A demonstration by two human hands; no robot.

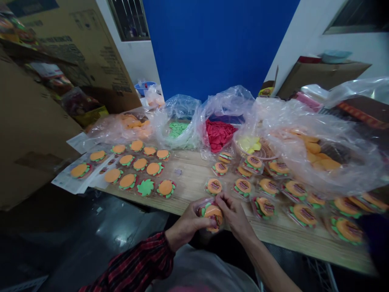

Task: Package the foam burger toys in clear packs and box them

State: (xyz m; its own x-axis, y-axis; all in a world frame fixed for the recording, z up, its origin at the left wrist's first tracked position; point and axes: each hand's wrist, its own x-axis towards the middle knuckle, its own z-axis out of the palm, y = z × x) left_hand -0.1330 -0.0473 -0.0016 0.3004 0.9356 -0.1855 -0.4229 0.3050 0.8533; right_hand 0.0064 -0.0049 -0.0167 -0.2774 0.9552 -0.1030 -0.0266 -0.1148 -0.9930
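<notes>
Both of my hands hold one wrapped toy burger (212,215) at the near edge of the wooden table (194,178). My left hand (187,225), in a red plaid sleeve, curls its fingers round the burger's left side. On the right side, my right hand (234,215) pinches the clear wrap at the top. The burger has an orange top, a dark label and a green and red frill. Several wrapped burgers (243,186) lie just beyond my hands. Unwrapped orange burgers (165,187) lie in rows at the left, among them a bare green leaf piece (145,187).
Clear plastic bags stand across the back of the table, holding orange pieces (133,123), green pieces (178,129), red pieces (219,134) and more orange pieces (319,156). A basket (264,151) holds yellow pieces. Cardboard boxes (30,134) rise at the left. A blue wall stands behind.
</notes>
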